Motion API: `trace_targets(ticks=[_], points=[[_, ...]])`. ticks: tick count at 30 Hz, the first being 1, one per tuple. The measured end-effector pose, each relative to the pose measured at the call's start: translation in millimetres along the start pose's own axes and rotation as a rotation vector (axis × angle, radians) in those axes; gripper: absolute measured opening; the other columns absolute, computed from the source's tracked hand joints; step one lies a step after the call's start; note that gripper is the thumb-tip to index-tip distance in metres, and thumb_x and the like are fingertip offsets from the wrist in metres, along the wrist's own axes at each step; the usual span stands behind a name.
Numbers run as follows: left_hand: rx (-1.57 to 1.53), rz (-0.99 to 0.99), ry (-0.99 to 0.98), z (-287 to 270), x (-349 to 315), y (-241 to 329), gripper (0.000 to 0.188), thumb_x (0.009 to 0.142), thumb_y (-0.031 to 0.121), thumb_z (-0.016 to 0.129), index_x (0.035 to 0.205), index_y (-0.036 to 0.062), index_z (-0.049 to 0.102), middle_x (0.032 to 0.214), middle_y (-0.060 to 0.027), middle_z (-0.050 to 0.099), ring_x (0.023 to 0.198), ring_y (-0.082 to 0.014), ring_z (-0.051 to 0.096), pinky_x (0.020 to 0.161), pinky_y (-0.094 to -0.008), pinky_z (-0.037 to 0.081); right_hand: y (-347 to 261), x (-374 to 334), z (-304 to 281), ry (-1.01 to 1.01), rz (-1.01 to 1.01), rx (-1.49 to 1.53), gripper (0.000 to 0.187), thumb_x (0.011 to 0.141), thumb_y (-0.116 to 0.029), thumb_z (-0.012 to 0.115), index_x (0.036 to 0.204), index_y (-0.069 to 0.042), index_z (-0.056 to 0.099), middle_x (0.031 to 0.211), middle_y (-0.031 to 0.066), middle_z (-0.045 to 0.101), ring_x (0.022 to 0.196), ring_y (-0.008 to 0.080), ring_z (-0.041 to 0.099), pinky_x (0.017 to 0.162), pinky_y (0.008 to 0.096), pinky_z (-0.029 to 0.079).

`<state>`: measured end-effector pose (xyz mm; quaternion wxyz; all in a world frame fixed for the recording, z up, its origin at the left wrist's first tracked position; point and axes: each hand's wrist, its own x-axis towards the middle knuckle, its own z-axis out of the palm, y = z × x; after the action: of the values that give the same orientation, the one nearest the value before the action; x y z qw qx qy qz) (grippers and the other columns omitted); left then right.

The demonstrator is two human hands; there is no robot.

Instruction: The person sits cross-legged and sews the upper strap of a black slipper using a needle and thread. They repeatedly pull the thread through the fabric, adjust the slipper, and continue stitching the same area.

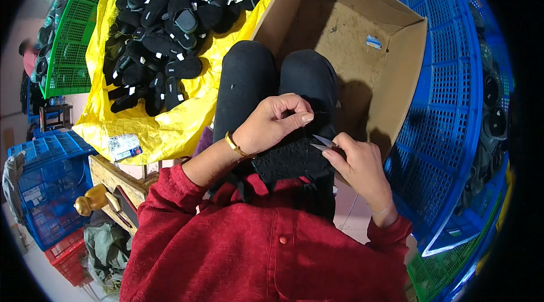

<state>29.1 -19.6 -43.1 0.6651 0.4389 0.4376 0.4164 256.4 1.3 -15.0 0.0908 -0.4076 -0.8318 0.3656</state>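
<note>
On my lap lies a black fuzzy piece [289,159], dark against my black trousers, so its full shape is hard to make out. Above it my left hand [277,119] is closed in a pinch, thumb against forefinger. A thin dark thread [318,112] shows faintly at those fingertips. My right hand [362,166] grips a small pair of thread snips [324,142]. Their two pointed blades stand apart, aimed left toward the fuzzy piece, just below my left fingertips.
A yellow sack [212,98] full of black slippers [164,41] stands ahead on the left. Right of my knees is an open cardboard box [351,24] with a small blue-and-white scrap inside. Blue crates [436,103] rise at the right. A wooden bench [113,180] with a wooden-handled tool sits left.
</note>
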Motion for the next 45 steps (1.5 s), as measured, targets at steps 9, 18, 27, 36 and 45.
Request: trace_targets(ticks=[9,18,27,36,45], points=[[-0.140,0.009,0.078,-0.3,-0.8,-0.8,0.013,0.093,0.013,0.058,0.085,0.0023,0.059,0.096,-0.0040,0.059,0.087,-0.0065,0.051,0.079,-0.0214,0.042,1.8,12.4,3.2,-0.037,-0.025,-0.068,0.034,0.087,-0.035,0.061,0.074,-0.005,0.054,0.054,0.0115,0.054,0.053,0.0278,0.059,0.049,0.0385,0.042],[1.221,0.337,0.452,-5.4,8.2,38.8,0.056,0.074,0.004,0.066,0.128,0.0054,0.049,0.132,-0.0195,0.045,0.119,-0.0395,0.041,0.100,-0.0399,0.038,9.7,-24.4,18.6,0.232,0.380,1.641,0.035,0.101,-0.039,0.036,0.092,-0.007,0.048,0.051,-0.0041,0.035,0.042,0.0052,0.029,0.042,0.0210,0.026],[0.502,-0.017,0.399,-21.8,-44.4,35.3,0.021,0.090,0.005,0.058,0.110,0.0002,0.063,0.096,-0.0071,0.066,0.091,-0.0151,0.061,0.083,-0.0273,0.048,-86.6,-3.5,-27.8,-0.935,-0.790,1.778,0.038,0.091,-0.022,0.054,0.117,0.004,0.060,0.076,0.0038,0.062,0.065,0.0165,0.055,0.074,0.0352,0.039],[0.556,-0.187,0.470,-1.4,-124.3,23.8,0.021,0.088,0.020,0.064,0.085,-0.0007,0.064,0.071,-0.0089,0.061,0.064,-0.0194,0.060,0.059,-0.0291,0.048,-60.0,-29.6,-7.5,-0.224,-0.226,1.756,0.021,0.093,-0.023,0.052,0.083,-0.004,0.055,0.061,0.0024,0.050,0.053,0.0142,0.048,0.058,0.0312,0.040],[0.840,-0.007,0.327,25.7,-107.5,4.7,0.030,0.070,0.018,0.076,0.091,0.0000,0.064,0.083,-0.0144,0.063,0.079,-0.0310,0.061,0.071,-0.0364,0.051,14.4,-20.8,50.7,0.276,0.480,0.737,0.015,0.094,-0.016,0.055,0.093,-0.001,0.052,0.070,0.0007,0.051,0.061,0.0066,0.047,0.057,0.0216,0.040]])
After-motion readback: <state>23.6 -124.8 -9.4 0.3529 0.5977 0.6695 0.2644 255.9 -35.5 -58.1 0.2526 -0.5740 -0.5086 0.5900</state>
